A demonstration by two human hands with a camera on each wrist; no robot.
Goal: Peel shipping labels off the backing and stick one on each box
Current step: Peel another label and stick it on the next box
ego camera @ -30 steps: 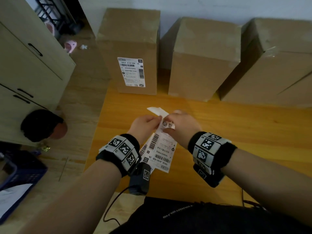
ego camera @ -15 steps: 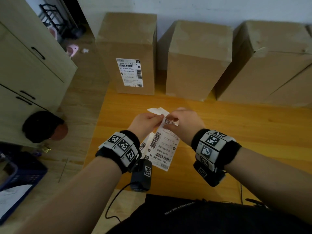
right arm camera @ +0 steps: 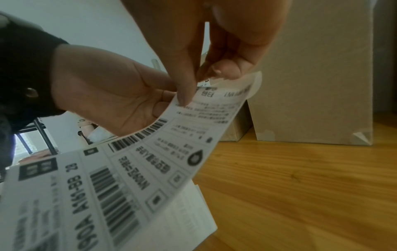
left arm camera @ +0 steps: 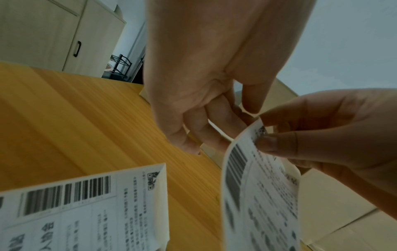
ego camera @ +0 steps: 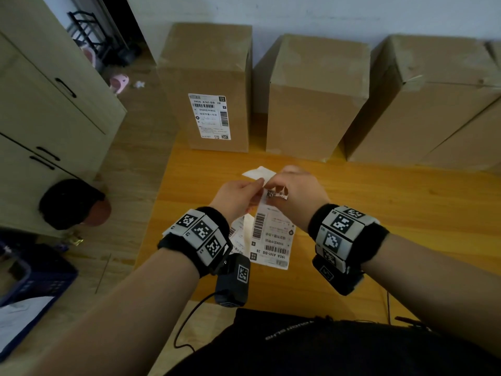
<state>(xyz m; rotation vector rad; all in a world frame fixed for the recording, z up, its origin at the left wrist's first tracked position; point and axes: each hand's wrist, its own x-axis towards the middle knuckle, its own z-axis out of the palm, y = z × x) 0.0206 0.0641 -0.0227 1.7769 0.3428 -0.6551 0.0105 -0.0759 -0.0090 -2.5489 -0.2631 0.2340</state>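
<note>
Both hands hold one white shipping label [ego camera: 272, 234] above the yellow wooden table [ego camera: 379, 213]. My left hand [ego camera: 257, 183] pinches its top edge and the backing from behind. My right hand [ego camera: 274, 191] pinches the label's top corner, which curls away by the QR code. The same label [left arm camera: 257, 195] hangs from the two hands in the left wrist view. Along the wall stand three brown boxes. The left box [ego camera: 208, 58] carries a stuck label [ego camera: 210, 116]. The middle box [ego camera: 317, 104] and the right box [ego camera: 423, 104] show bare fronts.
More labels [ego camera: 240, 236] lie on the table under my left wrist, also seen as a sheet [left arm camera: 86, 212]. A white scrap of backing [ego camera: 259, 172] lies beyond the hands. A beige cabinet [ego camera: 40, 118] stands left of the table and a blue crate [ego camera: 32, 280] sits on the floor.
Both hands keep their pinch on the label's top. The right hand has curled the top corner a little further from the left hand. The boxes have not moved.
</note>
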